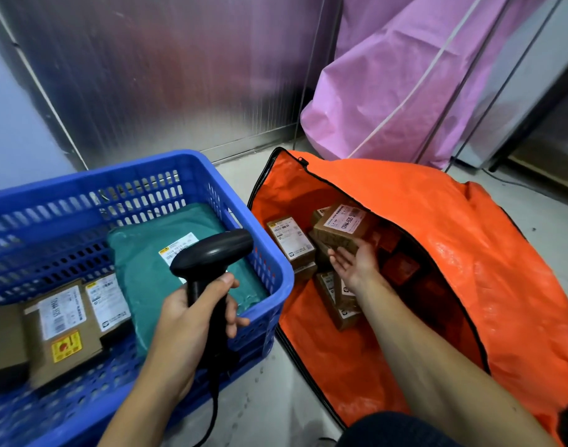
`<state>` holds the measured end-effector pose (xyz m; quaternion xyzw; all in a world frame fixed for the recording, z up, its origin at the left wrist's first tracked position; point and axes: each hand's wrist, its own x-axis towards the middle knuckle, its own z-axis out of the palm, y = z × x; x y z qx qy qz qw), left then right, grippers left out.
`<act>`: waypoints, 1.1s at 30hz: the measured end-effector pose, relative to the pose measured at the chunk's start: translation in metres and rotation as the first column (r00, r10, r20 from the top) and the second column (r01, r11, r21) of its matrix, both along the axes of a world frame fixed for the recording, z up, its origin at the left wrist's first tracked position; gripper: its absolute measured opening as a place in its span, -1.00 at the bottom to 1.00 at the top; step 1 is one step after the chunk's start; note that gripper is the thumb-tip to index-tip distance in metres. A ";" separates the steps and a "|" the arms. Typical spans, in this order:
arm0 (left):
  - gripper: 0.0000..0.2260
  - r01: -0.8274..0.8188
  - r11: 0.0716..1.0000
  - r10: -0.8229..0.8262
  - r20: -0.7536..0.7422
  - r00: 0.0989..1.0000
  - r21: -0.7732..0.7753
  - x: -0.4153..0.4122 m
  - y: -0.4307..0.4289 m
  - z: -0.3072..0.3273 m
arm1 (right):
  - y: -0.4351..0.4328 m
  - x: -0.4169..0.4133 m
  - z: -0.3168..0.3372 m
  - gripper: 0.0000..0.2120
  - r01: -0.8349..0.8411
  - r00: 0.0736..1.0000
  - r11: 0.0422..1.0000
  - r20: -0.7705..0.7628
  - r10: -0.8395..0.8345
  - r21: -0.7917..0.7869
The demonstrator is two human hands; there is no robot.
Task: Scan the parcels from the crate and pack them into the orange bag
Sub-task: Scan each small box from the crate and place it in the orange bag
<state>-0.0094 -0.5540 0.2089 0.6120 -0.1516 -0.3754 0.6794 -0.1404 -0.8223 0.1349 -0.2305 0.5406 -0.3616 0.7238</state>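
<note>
Nearby, pink sheeting (389, 91) hangs behind the orange bag (469, 253).

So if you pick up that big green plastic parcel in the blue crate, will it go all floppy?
Probably floppy: the green plastic parcel looks like a soft, wrinkled pouch lying in the blue crate. It is likely light for its size, since it lies fairly flat. Its smooth film may be slippery.

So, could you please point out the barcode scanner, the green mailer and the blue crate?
barcode scanner (215, 250): head view, on its black head.
green mailer (137, 279): head view, on bare plastic left of its label.
blue crate (82, 179): head view, on its far rim.
</note>
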 end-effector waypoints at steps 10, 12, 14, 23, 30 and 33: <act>-0.79 -0.008 1.000 0.008 -0.002 1.000 0.000 -0.001 0.000 -0.001 | 0.008 -0.006 0.015 -0.74 -0.057 0.982 0.995 -0.183 0.041 -0.082; -0.80 -0.015 1.000 0.015 -0.002 1.000 0.013 -0.002 -0.001 0.000 | 0.018 -0.005 0.021 -0.77 -0.147 0.962 0.984 -0.246 0.118 -0.101; -0.80 -0.036 0.999 0.036 0.005 0.999 0.025 -0.002 -0.002 0.003 | 0.029 -0.003 0.033 -0.78 -0.227 0.943 0.966 -0.277 0.186 -0.122; -0.80 -0.089 0.987 0.077 0.090 0.993 0.135 0.014 0.019 0.059 | 0.072 0.018 0.109 -0.87 -0.385 0.906 0.895 -0.279 0.319 -0.228; -0.80 -0.152 0.970 0.084 0.330 0.940 0.187 0.051 0.085 0.138 | 0.112 0.045 0.194 -0.88 -0.603 0.794 0.719 -0.345 0.500 -0.346; -0.78 -0.185 0.960 0.093 0.387 0.917 0.208 0.064 0.119 0.165 | 0.133 0.065 0.224 -0.88 -0.684 0.729 0.624 -0.391 0.561 -0.379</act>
